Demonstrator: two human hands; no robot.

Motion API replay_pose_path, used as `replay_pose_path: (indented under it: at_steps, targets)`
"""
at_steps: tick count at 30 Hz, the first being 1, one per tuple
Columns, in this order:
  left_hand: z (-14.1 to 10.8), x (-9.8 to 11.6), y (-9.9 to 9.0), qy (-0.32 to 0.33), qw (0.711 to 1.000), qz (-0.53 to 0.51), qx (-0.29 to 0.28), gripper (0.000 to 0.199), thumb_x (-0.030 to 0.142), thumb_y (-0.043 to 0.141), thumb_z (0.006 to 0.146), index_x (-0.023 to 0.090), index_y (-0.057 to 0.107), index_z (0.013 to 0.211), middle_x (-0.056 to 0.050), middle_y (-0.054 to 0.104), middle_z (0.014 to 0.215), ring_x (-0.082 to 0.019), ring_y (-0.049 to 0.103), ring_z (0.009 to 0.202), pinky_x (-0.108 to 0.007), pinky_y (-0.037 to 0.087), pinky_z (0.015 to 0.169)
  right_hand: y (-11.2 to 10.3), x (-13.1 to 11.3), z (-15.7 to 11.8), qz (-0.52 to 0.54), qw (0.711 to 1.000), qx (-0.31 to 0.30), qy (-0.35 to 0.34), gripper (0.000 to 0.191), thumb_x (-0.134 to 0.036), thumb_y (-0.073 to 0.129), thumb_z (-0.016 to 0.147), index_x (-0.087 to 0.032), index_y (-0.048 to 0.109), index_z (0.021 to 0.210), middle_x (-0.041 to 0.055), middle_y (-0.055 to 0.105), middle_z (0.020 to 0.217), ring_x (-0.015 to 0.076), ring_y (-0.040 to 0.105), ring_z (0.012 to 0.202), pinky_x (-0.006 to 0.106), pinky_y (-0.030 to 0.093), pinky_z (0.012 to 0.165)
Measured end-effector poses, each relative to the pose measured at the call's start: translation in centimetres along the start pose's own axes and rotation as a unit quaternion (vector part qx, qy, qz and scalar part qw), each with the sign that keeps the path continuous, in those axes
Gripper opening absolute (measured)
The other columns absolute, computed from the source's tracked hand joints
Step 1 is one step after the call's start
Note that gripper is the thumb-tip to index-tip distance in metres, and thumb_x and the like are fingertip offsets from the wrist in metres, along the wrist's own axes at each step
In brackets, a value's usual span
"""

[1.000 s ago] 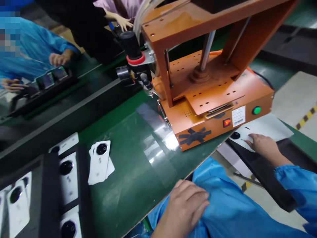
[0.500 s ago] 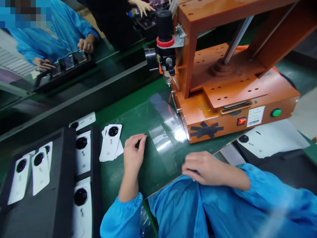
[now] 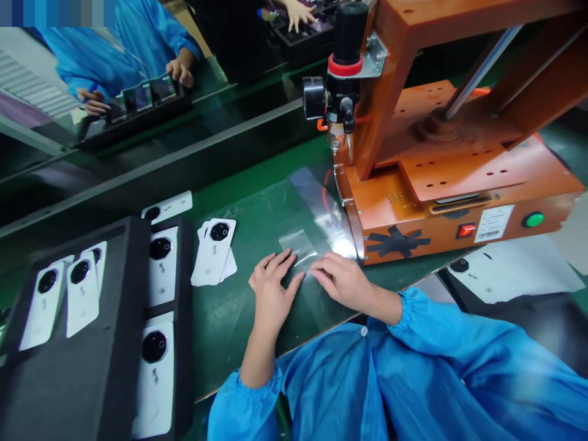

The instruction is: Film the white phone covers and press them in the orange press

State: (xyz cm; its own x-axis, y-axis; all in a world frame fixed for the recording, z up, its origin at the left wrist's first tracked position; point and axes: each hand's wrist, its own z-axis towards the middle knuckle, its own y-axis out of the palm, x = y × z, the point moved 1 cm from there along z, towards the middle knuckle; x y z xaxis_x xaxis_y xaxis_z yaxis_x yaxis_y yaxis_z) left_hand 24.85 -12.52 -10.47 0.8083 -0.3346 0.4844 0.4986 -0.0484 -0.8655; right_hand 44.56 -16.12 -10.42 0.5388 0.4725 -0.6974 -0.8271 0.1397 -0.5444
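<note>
Clear film [image 3: 299,242] on the green table [image 3: 239,343], right at my fingertips, 12 o'clock from my chest. My left hand [image 3: 275,285] is loosely spread, thumb well off the index, tips at the film, not gripping. My right hand [image 3: 342,283] has thumb and index nearly together by its near edge; can't tell if they've pinched it.

Handling guess: next to no weight, thin, floppy, slick, likely to cling flat, easy to crease or smudge. I'd take it by an edge or corner, one hand each side, off the middle. Glare hides part of the outline.

Around my hands: orange press [image 3: 395,245] at 2 o'clock, base close by, so not much elbow room there. Bluish clear strip [image 3: 309,188] at 12, running toward the press. Small pile of white phone backs [image 3: 214,254] at 9 to 10, near my left. Black foam tray [image 3: 184,331] with more backs at 8 to 9. White sheet [image 3: 535,269] at 3, beyond my sleeve. Co-worker's hand [image 3: 180,72] at 10 to 11, well apart.
</note>
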Motion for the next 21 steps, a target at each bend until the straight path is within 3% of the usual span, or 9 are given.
replay_pose_path:
  at_steps: [3, 7, 16, 18, 21]
  targets:
    - [0.3, 0.2, 0.0, -0.022, 0.999, -0.028, 0.005, 0.033, 0.038, 0.071, 0.089, 0.033, 0.07, 0.121, -0.002, 0.067, 0.137, -0.032, 0.049, 0.131, -0.057, 0.032, 0.111, 0.1, -0.6, 1.5, -0.077, 0.996, -0.032, -0.017, 0.02, -0.021, 0.047, 0.103, -0.019, 0.065, 0.112, 0.0077, 0.067, 0.1, 0.0188, 0.062, 0.092, 0.033, 0.051, 0.08]
    - [0.5, 0.4, 0.1, -0.035, 0.997, -0.06, 0.026, 0.026, 0.035, 0.073, 0.087, 0.031, 0.072, 0.112, -0.002, 0.071, 0.129, -0.03, 0.05, 0.129, -0.056, 0.033, 0.111, 0.5, -0.5, 3.7, -0.233, 0.964, -0.106, -0.068, 0.021, -0.022, 0.049, 0.103, -0.016, 0.067, 0.112, 0.0105, 0.067, 0.102, 0.0241, 0.056, 0.093, 0.039, 0.043, 0.078]
    - [0.3, 0.1, 0.7, -0.024, 0.998, -0.037, 0.055, 0.014, 0.031, 0.066, 0.091, 0.03, 0.075, 0.103, -0.001, 0.074, 0.123, -0.029, 0.053, 0.127, -0.052, 0.033, 0.109, 1.0, -0.4, 4.1, -0.308, 0.928, -0.129, -0.166, 0.025, -0.019, 0.044, 0.104, -0.015, 0.069, 0.102, 0.0099, 0.068, 0.098, 0.0235, 0.053, 0.093, 0.039, 0.039, 0.082]
    - [0.3, 0.2, 0.5, -0.015, 0.999, -0.022, 0.042, 0.021, 0.031, 0.065, 0.092, 0.031, 0.073, 0.111, 0.0, 0.071, 0.129, -0.029, 0.051, 0.129, -0.053, 0.032, 0.109, 0.8, -0.7, 4.0, -0.321, 0.922, -0.127, -0.177, 0.026, -0.017, 0.044, 0.103, -0.014, 0.069, 0.096, 0.0116, 0.068, 0.099, 0.024, 0.054, 0.094, 0.039, 0.04, 0.081]
    - [0.1, 0.7, 0.0, 0.023, 0.999, 0.028, -0.019, 0.053, 0.039, 0.071, 0.086, 0.033, 0.059, 0.138, -0.002, 0.055, 0.151, -0.033, 0.044, 0.138, -0.056, 0.03, 0.11, -0.4, -1.3, 2.9, -0.33, 0.92, -0.119, -0.176, 0.024, -0.018, 0.047, 0.101, -0.014, 0.067, 0.089, 0.0126, 0.068, 0.101, 0.0242, 0.054, 0.091, 0.039, 0.041, 0.076]
